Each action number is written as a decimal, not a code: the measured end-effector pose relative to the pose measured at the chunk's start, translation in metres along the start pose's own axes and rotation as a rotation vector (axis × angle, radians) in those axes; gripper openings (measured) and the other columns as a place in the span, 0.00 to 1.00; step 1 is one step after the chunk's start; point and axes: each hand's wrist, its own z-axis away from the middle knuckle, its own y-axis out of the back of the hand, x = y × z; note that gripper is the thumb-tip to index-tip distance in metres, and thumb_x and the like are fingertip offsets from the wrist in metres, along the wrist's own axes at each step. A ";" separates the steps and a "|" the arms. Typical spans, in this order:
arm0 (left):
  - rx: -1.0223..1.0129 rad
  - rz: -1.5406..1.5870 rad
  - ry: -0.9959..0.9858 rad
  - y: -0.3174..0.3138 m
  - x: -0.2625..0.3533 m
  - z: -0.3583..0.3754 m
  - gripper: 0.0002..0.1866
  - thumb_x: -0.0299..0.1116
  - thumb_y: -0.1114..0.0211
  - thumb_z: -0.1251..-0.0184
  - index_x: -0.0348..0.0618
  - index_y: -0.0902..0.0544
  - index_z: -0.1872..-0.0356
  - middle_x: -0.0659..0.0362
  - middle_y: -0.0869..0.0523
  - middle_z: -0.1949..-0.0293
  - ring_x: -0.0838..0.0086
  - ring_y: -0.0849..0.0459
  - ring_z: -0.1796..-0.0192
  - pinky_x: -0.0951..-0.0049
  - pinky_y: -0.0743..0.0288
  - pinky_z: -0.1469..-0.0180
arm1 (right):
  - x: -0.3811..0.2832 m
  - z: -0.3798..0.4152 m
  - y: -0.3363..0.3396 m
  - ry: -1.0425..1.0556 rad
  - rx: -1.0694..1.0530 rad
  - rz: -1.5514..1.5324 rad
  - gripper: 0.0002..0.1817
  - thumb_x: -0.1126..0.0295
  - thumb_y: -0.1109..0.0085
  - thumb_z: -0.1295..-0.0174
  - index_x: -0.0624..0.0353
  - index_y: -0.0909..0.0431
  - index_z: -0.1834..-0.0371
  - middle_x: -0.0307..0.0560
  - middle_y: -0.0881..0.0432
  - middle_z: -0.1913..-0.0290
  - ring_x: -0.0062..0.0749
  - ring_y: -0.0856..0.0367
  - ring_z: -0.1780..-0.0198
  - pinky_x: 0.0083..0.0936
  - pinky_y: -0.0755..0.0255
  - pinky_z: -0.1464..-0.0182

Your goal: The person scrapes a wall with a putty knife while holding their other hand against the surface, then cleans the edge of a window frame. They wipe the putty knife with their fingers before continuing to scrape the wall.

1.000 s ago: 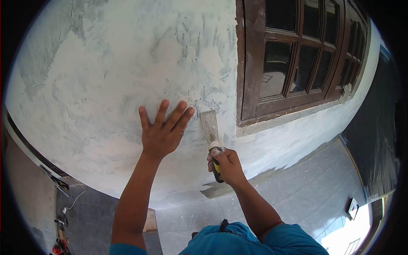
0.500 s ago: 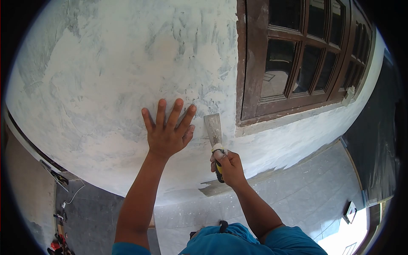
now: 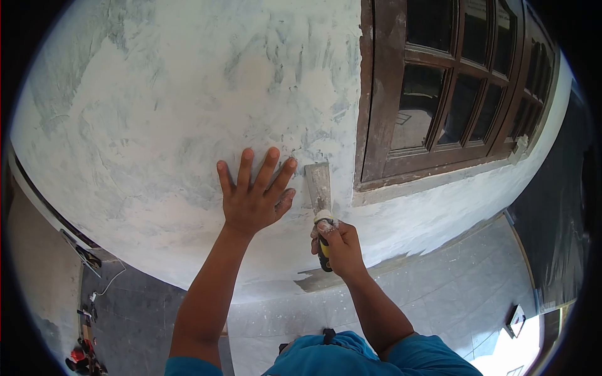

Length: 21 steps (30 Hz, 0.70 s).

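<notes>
My left hand (image 3: 252,199) lies flat against the white plastered wall (image 3: 175,113), palm to the surface and fingers spread. To its right, my right hand (image 3: 342,245) is wrapped round the black and yellow handle of a putty knife (image 3: 319,187). The knife's broad metal blade points up the wall, its edge close to the plaster between my left fingers and the window frame. White smears cover the blade and my right thumb. Grey streaks and uneven patches show through the plaster around both hands.
A brown wooden window (image 3: 433,94) with several glass panes is set in the wall at upper right. Below lies a grey tiled floor (image 3: 401,301) with white specks. Dark sheeting (image 3: 552,207) hangs at far right. A white cable (image 3: 113,279) and tools (image 3: 84,357) lie at lower left.
The view has shifted slightly, so the window sits further right. My left hand stays flat on the wall; the putty knife's blade stands a little more upright and nearer my left fingers.
</notes>
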 end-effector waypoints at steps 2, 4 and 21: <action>-0.009 0.007 0.003 0.001 0.002 0.003 0.32 0.54 0.41 0.34 0.67 0.31 0.28 0.60 0.41 0.22 0.51 0.51 0.19 0.32 0.70 0.24 | -0.013 -0.005 -0.004 -0.015 -0.034 0.054 0.14 0.66 0.49 0.27 0.62 0.23 0.68 0.38 0.24 0.76 0.20 0.23 0.74 0.19 0.31 0.69; 0.004 0.001 0.003 0.001 0.002 0.001 0.33 0.54 0.40 0.35 0.67 0.31 0.27 0.60 0.40 0.22 0.51 0.50 0.20 0.32 0.70 0.24 | -0.006 -0.006 -0.002 0.011 -0.027 0.043 0.14 0.65 0.49 0.27 0.62 0.23 0.68 0.38 0.23 0.75 0.20 0.23 0.74 0.19 0.31 0.69; 0.013 0.001 0.013 0.002 0.001 -0.001 0.33 0.55 0.40 0.36 0.68 0.31 0.28 0.60 0.39 0.23 0.51 0.49 0.20 0.33 0.68 0.24 | 0.007 -0.001 0.003 0.014 0.008 0.027 0.16 0.63 0.50 0.26 0.63 0.22 0.67 0.39 0.23 0.76 0.20 0.23 0.75 0.19 0.31 0.69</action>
